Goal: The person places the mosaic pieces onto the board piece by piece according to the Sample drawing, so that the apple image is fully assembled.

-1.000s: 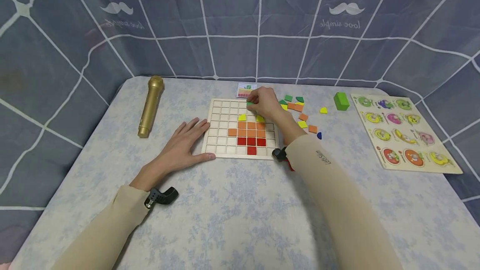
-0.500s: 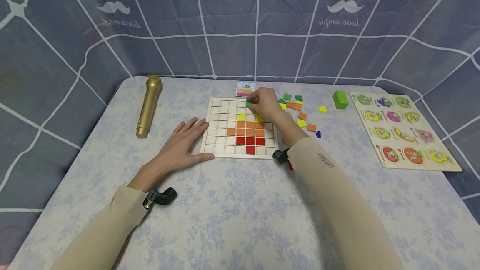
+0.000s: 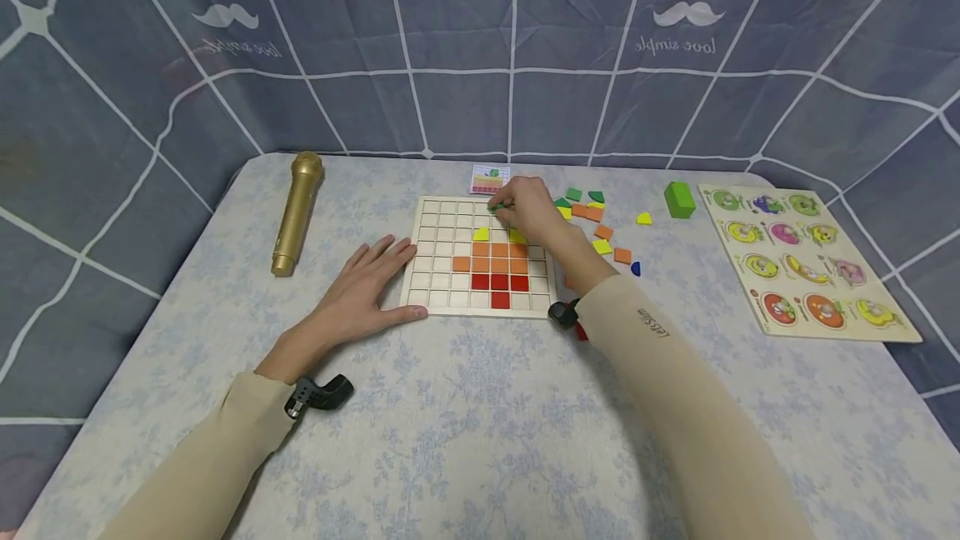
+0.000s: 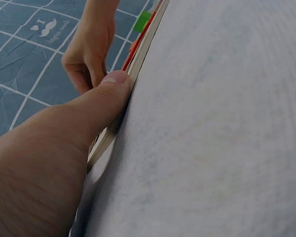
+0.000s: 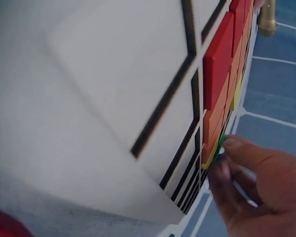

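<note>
A wooden grid board (image 3: 441, 282) lies mid-table with red, orange and yellow tiles set in its cells. My left hand (image 3: 358, 294) rests flat along its left side, fingers spread. In the left wrist view the thumb (image 4: 106, 94) lies against the board's edge. Over the upper rows, my right hand (image 3: 531, 211) pinches a small green tile (image 5: 222, 140) between thumb and fingertips, partly hidden by them. Two yellow rounded pieces, one of them a yellow piece (image 3: 481, 234), sit just above the orange tiles (image 3: 498, 250).
Loose coloured pieces, among them an orange tile (image 3: 622, 256), lie right of the board. A picture card (image 3: 491, 179) is behind it. A gold microphone (image 3: 297, 215) lies at left. A green block (image 3: 679, 200) and a fruit puzzle board (image 3: 806, 261) are at right.
The green tile now shows thinner, more edge-on, in the right fingertips, which have shifted very slightly. My left hand stays in place on the board's side.
</note>
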Available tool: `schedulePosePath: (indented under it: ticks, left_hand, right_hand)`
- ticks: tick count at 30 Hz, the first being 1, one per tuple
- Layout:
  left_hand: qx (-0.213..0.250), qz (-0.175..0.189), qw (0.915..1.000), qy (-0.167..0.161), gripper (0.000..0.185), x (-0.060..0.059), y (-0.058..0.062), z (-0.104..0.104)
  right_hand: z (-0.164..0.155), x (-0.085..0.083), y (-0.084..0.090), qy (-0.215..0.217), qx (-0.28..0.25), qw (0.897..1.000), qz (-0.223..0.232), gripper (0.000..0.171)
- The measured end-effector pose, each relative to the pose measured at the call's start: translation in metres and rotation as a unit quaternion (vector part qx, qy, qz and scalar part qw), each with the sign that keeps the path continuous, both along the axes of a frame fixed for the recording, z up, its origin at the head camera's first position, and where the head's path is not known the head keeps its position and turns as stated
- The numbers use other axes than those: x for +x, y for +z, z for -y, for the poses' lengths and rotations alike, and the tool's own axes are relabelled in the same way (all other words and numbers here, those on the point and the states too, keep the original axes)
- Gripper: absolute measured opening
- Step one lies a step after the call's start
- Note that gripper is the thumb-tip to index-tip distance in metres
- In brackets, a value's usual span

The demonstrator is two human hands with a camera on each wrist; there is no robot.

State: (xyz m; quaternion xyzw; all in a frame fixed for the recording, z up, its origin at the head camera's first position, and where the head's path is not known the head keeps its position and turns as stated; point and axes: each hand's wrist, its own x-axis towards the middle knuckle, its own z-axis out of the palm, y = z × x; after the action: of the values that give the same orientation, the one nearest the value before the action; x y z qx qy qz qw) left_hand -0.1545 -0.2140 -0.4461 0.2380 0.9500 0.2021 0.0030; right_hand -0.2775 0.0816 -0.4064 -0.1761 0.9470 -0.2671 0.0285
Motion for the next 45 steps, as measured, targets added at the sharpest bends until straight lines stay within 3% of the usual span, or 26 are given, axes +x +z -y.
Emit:
schedulePosePath:
  ticks: [4,8,16,20,26,33,39,45]
  left_hand:
    - [0.001,-0.002,1.0000,-0.001,0.103,0.000,0.000,0.000]
    - [0.001,-0.001,1.0000,0.000,0.103,0.001,0.000,0.000]
    - [-0.002,-0.004,1.0000,0.001,0.104,0.000,-0.001,0.000]
    - [0.003,-0.002,1.0000,0.000,0.104,0.000,-0.002,0.000]
    - [0.005,-0.006,1.0000,-0.005,0.104,0.000,-0.002,0.001]
    - [0.002,-0.001,1.0000,-0.001,0.104,0.000,0.000,0.002]
    - [0.004,0.003,1.0000,0.000,0.104,0.001,0.001,0.002]
    - [0.002,0.007,1.0000,0.000,0.104,0.001,0.003,0.001]
  right_hand:
    - [-0.001,0.000,0.000,0.002,0.007,1.000,0.004,0.023]
    - [-0.010,0.000,-0.002,-0.001,-0.024,1.000,0.003,0.026]
    - [-0.054,-0.008,0.002,-0.037,-0.047,0.998,-0.011,0.028]
    - [-0.080,-0.014,0.004,-0.080,-0.045,0.996,-0.020,0.028]
    - [-0.108,-0.013,0.005,-0.173,-0.036,0.984,-0.024,0.029]
    - [-0.116,-0.009,0.000,-0.221,0.006,0.975,0.007,0.030]
    - [-0.117,-0.012,-0.003,-0.231,-0.003,0.973,-0.004,0.023]
    - [-0.120,-0.015,0.001,-0.240,-0.021,0.970,0.023,0.023]
